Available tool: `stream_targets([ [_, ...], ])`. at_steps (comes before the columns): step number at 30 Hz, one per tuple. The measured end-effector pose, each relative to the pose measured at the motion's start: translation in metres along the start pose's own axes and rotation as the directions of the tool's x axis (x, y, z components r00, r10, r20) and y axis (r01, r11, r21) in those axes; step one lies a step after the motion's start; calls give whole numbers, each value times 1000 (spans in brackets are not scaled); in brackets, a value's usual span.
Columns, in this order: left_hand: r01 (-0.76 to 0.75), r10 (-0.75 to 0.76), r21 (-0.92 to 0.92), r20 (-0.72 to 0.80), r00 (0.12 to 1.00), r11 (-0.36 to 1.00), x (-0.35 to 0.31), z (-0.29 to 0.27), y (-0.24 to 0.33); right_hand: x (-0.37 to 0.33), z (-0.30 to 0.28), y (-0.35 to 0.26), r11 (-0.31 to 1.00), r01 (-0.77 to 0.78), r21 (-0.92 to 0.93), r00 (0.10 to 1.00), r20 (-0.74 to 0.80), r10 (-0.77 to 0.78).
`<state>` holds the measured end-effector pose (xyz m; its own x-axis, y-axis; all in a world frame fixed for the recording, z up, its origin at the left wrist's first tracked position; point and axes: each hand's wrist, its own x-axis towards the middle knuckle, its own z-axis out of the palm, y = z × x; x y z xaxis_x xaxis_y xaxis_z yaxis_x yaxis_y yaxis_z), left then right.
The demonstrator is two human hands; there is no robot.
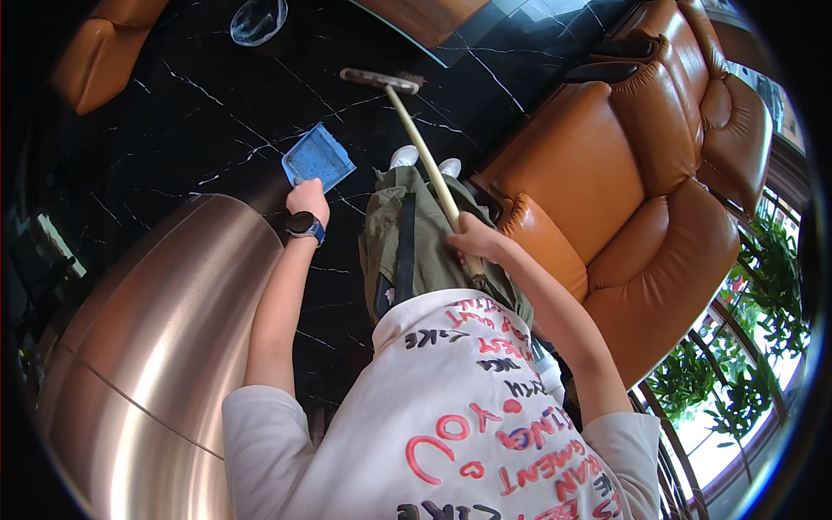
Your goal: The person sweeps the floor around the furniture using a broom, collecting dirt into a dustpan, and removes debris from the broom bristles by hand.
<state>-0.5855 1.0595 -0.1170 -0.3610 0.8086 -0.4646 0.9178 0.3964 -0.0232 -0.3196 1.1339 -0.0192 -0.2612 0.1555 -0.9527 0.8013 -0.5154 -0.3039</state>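
A blue dustpan (317, 159) is held out ahead on the left, with my left hand (308, 202) closed round its handle; a watch is on that wrist. My right hand (476, 239) grips the pale wooden handle of a broom (419, 146) near its upper end, in front of my waist. The handle slants away from me and a little left to the broom's head, which lies on the black floor beyond my shoes. The dustpan sits to the left of the broom handle, apart from it. Whether the dustpan touches the floor I cannot tell.
A large brown leather sofa (598, 165) stands close on my right, with leafy plants (763, 321) by the windows behind it. A curved metallic surface (173, 347) is close on my left. A bin (259, 22) with a clear liner and another brown leather seat (104, 52) are farther off.
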Motion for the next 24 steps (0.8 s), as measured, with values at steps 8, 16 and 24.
stream_targets([
  [8,11,-11,-10,18,1000,1000,-7,-5,17,-36,25,-16,973,-152,175,977,177,121],
  [16,-34,34,-9,6,999,999,-12,-5,9,-37,-7,3,573,-344,744,873,478,-97],
  [24,-13,15,-67,22,1000,998,-26,-16,-16,-109,-28,47,728,-65,682,992,122,-27],
])
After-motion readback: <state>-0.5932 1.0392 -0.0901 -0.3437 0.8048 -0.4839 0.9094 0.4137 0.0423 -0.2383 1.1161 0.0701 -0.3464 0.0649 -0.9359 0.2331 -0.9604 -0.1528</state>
